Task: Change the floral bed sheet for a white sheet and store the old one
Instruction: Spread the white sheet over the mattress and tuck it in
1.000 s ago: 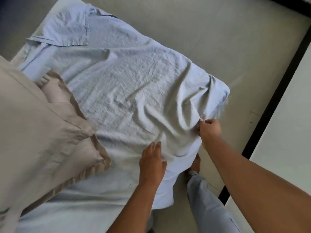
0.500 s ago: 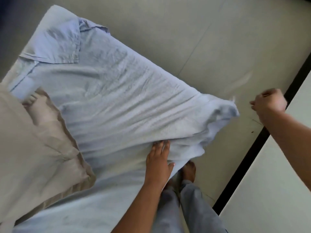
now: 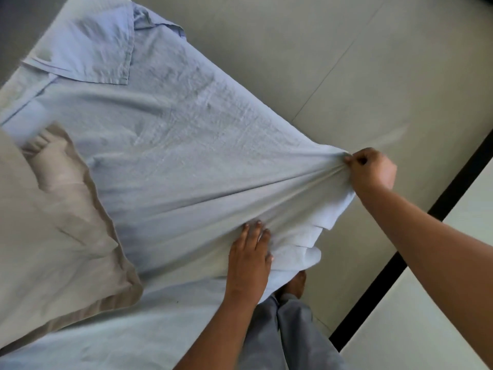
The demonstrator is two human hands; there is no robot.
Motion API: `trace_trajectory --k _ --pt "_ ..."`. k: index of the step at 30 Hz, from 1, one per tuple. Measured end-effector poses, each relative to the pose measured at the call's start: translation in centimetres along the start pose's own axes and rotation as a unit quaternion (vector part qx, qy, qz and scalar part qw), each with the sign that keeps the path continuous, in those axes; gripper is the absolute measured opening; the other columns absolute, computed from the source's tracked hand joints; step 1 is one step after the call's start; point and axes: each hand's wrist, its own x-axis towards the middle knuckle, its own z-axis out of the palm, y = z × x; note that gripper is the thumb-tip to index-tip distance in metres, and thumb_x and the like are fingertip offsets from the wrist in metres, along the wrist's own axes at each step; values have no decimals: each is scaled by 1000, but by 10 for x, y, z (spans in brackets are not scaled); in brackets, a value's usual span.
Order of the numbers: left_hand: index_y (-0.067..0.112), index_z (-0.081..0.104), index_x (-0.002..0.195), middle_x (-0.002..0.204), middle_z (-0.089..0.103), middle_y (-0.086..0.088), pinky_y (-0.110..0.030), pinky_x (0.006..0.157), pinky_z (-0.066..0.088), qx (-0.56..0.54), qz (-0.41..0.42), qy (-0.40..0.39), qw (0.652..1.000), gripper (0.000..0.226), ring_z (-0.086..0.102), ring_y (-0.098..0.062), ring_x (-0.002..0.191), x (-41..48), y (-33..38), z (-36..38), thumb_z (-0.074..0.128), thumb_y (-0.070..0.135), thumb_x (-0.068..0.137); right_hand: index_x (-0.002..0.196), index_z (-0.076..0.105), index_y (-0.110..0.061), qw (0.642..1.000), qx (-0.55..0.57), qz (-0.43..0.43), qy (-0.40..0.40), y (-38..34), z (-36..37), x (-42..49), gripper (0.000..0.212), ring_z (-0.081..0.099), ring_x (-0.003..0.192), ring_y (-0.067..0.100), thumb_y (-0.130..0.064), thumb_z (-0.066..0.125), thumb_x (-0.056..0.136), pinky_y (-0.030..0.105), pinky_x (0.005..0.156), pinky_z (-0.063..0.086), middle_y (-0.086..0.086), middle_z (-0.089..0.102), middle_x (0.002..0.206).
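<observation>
White sheet (pale, creased): right hand pinches its taut corner; left hand presses it, fingers straight, together.

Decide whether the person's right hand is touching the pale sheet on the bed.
Touching. The head view shows the right hand gripping a bunched corner of the pale sheet, with taut folds running straight into its curled fingers.

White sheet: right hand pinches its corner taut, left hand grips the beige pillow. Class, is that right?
No: the head view shows the left hand pressing flat on the white sheet, not gripping the beige pillow. The right hand pinches its corner.
</observation>
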Motion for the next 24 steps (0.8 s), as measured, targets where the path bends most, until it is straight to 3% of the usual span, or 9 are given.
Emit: trace_trajectory --k 3,8,12,14,16,18,22,24 --pt "16 60 132 151 49 -5 -43 101 51 -9 28 12 999 67 45 -25 141 -2 6 2 87 28 72 109 74 -12 998 14 4 60 -27 -20 39 26 65 109 32 -32 68 94 32 92 48 14 73 113" --pt "16 52 139 157 39 -3 -40 111 42 -20 38 -23 999 74 35 -25 147 -17 6 5 85 29 74 102 67 -24 993 82 16 78 -70 -13 78 11 67 106 23 -27 69 92 31 92 53 2 72 107" --pt "16 49 143 159 36 -2 -39 115 37 -43 66 -38 996 76 32 -21 148 -32 3 7 84 26 76 126 60 -19 997 -2 -48 67 -57 -14 58 36 60 118 24 -37 65 96 36 103 47 4 65 125" --pt "16 57 132 149 49 -3 -38 107 47 -41 49 -17 998 69 46 -22 139 -38 4 6 87 30 71 122 65 -17 994 -43 -92 43 -42 -8 23 37 61 117 29 -43 64 95 39 100 47 8 64 128" --pt "17 66 112 122 63 -3 -36 84 55 -29 -27 8 999 58 61 -25 111 -43 6 4 91 39 64 116 67 -18 994 -38 -103 22 -21 3 -22 36 63 111 29 -45 65 93 37 95 48 8 63 126" --pt "17 65 97 97 64 -3 -35 66 53 -10 -95 -10 995 55 61 -24 87 -50 8 4 91 47 58 111 65 -20 995 -31 -96 14 -3 12 -65 34 63 103 28 -48 68 91 32 86 46 8 59 123" --pt "20 64 83 80 61 -1 -32 53 48 6 -131 -58 990 44 59 -21 71 -75 4 21 94 38 55 95 59 -22 976 -122 -149 -97 21 46 -135 37 59 82 24 -59 65 89 34 65 48 -3 59 98" --pt "22 64 75 76 61 1 -29 50 48 -20 -129 -60 990 34 59 -19 68 -79 1 27 94 26 58 95 57 -22 951 -189 -193 -151 26 61 -151 37 57 80 27 -59 63 91 37 64 51 -2 55 95"
